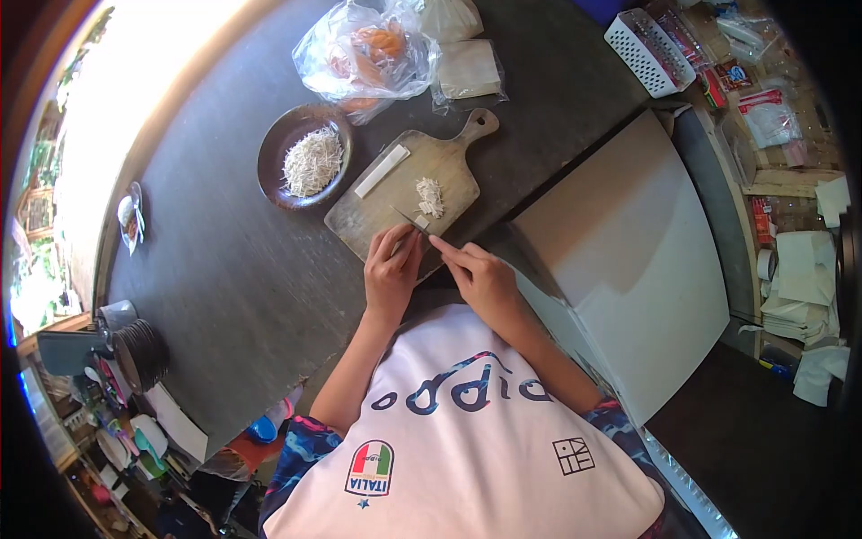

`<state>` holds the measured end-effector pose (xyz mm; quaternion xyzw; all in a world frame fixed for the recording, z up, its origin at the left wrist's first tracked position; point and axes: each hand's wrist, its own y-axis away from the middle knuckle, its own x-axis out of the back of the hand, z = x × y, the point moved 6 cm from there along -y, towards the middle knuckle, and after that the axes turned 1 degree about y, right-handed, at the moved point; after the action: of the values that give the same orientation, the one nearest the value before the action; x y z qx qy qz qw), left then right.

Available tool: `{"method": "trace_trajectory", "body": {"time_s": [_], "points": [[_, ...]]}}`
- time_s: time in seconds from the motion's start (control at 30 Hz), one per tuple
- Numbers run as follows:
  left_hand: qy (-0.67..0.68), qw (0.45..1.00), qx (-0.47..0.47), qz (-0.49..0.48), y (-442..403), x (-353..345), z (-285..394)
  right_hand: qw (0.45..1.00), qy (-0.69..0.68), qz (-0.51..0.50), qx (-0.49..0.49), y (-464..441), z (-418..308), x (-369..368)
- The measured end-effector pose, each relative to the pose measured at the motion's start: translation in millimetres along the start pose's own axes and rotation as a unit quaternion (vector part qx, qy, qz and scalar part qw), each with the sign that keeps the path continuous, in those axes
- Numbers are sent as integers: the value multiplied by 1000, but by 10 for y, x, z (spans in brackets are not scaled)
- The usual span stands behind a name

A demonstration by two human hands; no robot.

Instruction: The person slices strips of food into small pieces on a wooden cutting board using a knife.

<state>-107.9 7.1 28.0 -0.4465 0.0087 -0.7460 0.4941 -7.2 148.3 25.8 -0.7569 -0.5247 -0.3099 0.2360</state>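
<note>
My right hand [483, 277] is closed round a small knife [409, 217], index finger stretched toward the blade, the handle mostly hidden. The blade lies across the lower part of a wooden cutting board [359, 216]. My left hand [391, 269] is closed, its fingertips at a small white piece [422, 221] beside the blade, mostly covered. Just beyond the knife sits a pile of thin white shreds [430, 196]. A whole white strip [382, 171] lies on the board's left side. Left of the board, a brown bowl [269, 171] holds a heap of similar shreds [312, 163].
Beyond the board are a clear plastic bag [359, 54] with orange contents and a bagged pale block [469, 70]. A spoon in a small dish [132, 218] sits far left on the dark table [215, 296]. A white box-like surface [628, 234] adjoins the right, with a white basket [648, 54] behind.
</note>
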Motion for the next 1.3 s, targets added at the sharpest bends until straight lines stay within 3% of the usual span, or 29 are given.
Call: {"method": "trace_trajectory", "body": {"time_s": [1.3], "points": [[-5, 1000, 12, 14, 42, 17, 6, 1000, -4, 5, -10, 49, 7, -20]]}}
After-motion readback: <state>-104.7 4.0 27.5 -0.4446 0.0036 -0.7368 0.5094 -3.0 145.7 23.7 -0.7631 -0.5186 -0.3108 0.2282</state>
